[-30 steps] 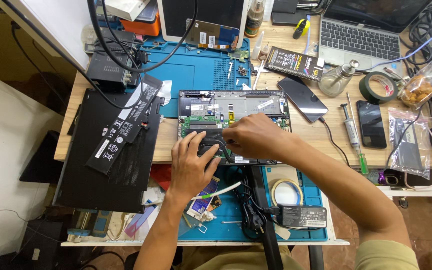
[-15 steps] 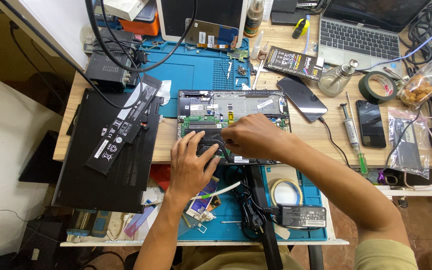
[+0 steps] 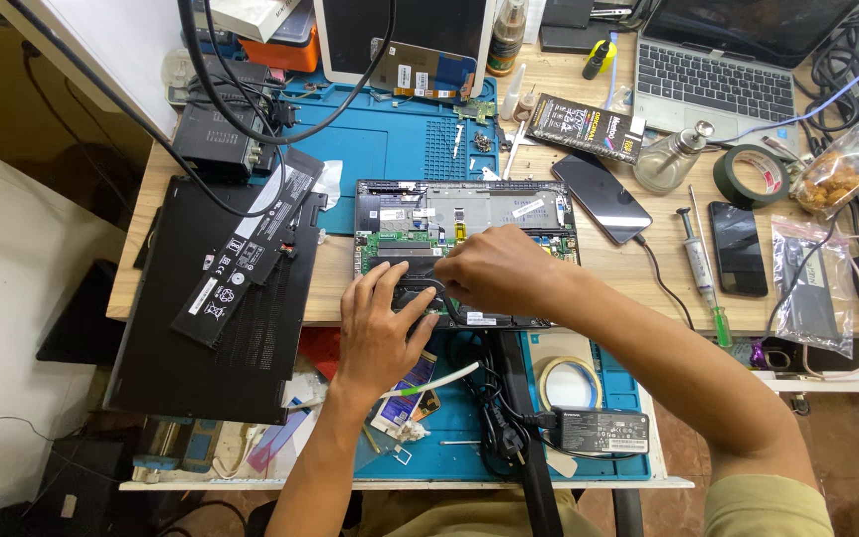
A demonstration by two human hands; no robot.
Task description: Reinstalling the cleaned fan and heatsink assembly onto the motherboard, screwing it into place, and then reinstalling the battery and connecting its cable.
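At six o'clock a black power adapter (image 3: 603,431) with a pale label lies on the blue mat (image 3: 390,149). Above it, the left hand (image 3: 380,328) rests flat, fingers spread, on the opened laptop base (image 3: 464,249); the right hand (image 3: 494,270) is curled over its green board, grip hidden. At nine o'clock lies a long black battery (image 3: 251,244) with white stickers; at twelve, a black printed packet (image 3: 587,127)

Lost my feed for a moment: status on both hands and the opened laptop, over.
Left hand flat on opened laptop, near its front edge. Right hand over its circuit board, fingertips down; grip hidden. Removed battery on bottom cover, left. Nothing blocking.
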